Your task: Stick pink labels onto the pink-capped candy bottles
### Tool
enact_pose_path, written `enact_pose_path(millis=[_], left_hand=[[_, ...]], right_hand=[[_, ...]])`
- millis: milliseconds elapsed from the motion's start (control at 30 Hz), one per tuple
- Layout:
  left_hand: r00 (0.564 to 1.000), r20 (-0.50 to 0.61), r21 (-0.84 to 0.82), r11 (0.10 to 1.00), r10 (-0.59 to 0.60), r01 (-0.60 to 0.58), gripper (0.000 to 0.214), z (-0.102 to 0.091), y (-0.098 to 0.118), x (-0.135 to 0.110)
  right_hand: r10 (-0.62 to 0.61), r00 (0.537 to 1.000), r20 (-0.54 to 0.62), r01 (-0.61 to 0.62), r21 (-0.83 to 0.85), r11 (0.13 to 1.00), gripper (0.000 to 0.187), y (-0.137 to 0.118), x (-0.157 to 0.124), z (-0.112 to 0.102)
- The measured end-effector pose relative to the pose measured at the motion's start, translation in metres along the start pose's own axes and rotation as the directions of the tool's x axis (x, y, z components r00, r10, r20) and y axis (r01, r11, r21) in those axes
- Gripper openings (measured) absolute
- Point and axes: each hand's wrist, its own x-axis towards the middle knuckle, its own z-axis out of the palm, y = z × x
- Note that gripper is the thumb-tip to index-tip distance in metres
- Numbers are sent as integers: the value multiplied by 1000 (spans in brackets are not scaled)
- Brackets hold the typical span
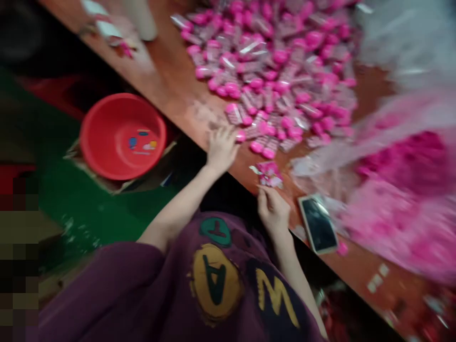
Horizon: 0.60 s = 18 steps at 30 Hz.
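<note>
My left hand (221, 147) reaches to the near edge of a large heap of small pink-capped packets (278, 71) on a brown table (171, 76); its fingers are spread over the nearest packets, touching them. My right hand (272, 209) is at the table's edge, fingers pinched on a small pink packet bundle (269, 173). The picture is blurred by motion.
A phone (318, 223) lies face up on the table right of my right hand. Big clear bags of pink items (402, 190) fill the right side. A red plastic basin (123, 135) sits on cardboard on the green floor at left. A white cup (142, 19) stands at the far table edge.
</note>
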Motion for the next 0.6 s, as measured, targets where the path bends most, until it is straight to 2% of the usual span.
enact_pose_path(millis=[67, 100, 200, 267, 333, 367, 400, 433, 467, 533, 600], left_hand=[[1000, 17, 64, 998, 15, -16, 42, 4, 7, 1], [1000, -21, 87, 996, 7, -5, 42, 5, 6, 0], [970, -237, 165, 982, -50, 91, 45, -6, -14, -15], [898, -402, 208, 938, -177, 278, 46, -27, -36, -36], [776, -484, 222, 802, -404, 555, 52, -55, -62, -58], [712, -453, 240, 696, -536, 677, 54, -69, -75, -66], [666, -360, 282, 604, -653, 745, 55, -82, -89, -72], [630, -251, 323, 550, -735, 770, 51, -94, -100, -74], [614, -187, 342, 535, -767, 773, 45, -104, -110, -75], [620, -119, 357, 550, -775, 755, 38, -122, -121, -73], [653, -148, 368, 571, -743, 734, 38, -135, -120, -71]], right_hand=[[-95, 995, -2, 95, -25, 995, 23, 6, -2, 2], [-127, 992, -3, 127, -24, 992, 22, 10, -2, 5], [-185, 983, -16, 185, -7, 983, 20, 22, -4, 13], [-212, 977, -24, 213, 16, 977, 19, 24, -7, 15], [-251, 968, -24, 252, 25, 967, 18, 23, -9, 15], [-275, 961, -20, 276, 14, 961, 18, 21, -9, 15], [-300, 954, -17, 300, -6, 954, 18, 20, -8, 15], [-323, 946, -14, 322, -29, 946, 17, 19, -7, 16], [-341, 940, -12, 340, -50, 939, 17, 18, -5, 16], [-359, 933, -14, 357, -70, 931, 17, 17, -3, 18], [-359, 933, -22, 357, -57, 932, 17, 17, -2, 19]])
